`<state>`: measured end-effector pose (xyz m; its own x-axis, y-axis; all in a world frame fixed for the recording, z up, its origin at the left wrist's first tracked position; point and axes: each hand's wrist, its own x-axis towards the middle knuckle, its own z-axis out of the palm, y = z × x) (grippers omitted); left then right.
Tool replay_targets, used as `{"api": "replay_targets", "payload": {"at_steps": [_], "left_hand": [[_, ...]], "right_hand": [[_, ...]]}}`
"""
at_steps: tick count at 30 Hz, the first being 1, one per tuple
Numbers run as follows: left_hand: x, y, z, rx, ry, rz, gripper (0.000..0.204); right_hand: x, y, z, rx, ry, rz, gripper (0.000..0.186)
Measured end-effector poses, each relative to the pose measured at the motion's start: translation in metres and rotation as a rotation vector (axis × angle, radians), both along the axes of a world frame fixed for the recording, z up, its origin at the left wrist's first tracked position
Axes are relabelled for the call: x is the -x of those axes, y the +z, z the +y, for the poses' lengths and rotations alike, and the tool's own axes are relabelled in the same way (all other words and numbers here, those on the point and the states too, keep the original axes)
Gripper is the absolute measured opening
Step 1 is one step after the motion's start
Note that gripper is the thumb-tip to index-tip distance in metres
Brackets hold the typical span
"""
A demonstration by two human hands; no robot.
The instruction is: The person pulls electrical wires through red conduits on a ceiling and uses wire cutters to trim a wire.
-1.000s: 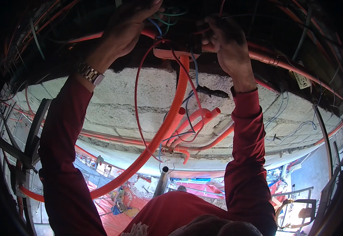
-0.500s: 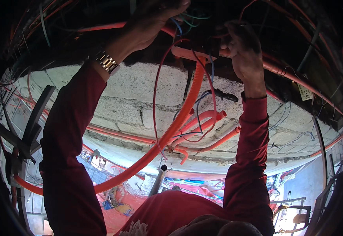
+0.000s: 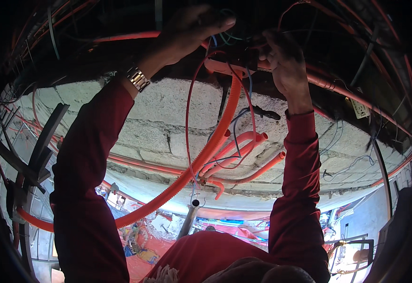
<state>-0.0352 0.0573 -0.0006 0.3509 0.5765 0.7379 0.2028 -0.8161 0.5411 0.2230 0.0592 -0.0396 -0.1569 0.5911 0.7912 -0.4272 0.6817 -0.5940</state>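
Note:
Both arms reach up toward an orange electrical box (image 3: 229, 68) under the dark ceiling. My left hand (image 3: 189, 35) is left of the box, thumb pressed in and fingers curled, partly lost in shadow. Blue and green wires (image 3: 228, 37) come out beside its thumb; what it grips is unclear. To the right of the box, my right hand (image 3: 285, 63) has its fingers closed, with a thin reddish wire at the fingertips. A red wire (image 3: 187, 113) loops down from the box. Orange corrugated conduit (image 3: 175, 188) leaves the box and curves down to the left.
Behind is a wall of grey blocks (image 3: 187, 101). Cut orange pipe ends (image 3: 261, 137) stick out below it, with blue wires hanging there. A metal pole (image 3: 188, 219) stands below. Dark metal bars (image 3: 41, 141) rise at left, and an orange pipe (image 3: 328, 85) runs along the ceiling at right.
My left hand has moved right and a little down, closer to my right hand. The view has shifted slightly. The wire loop and conduit hang much as before.

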Motion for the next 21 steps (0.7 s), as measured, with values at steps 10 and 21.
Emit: {"api": "replay_targets", "payload": {"at_steps": [10,21], "left_hand": [[-0.005,0.009,-0.012,-0.169,0.224,0.193,0.051],[-0.021,0.001,-0.019,-0.573,0.511,0.258,0.068]], "right_hand": [[-0.002,-0.005,0.009,-0.24,-0.156,-0.113,0.015],[-0.004,-0.002,0.013,-0.045,0.005,-0.032,0.016]]}}
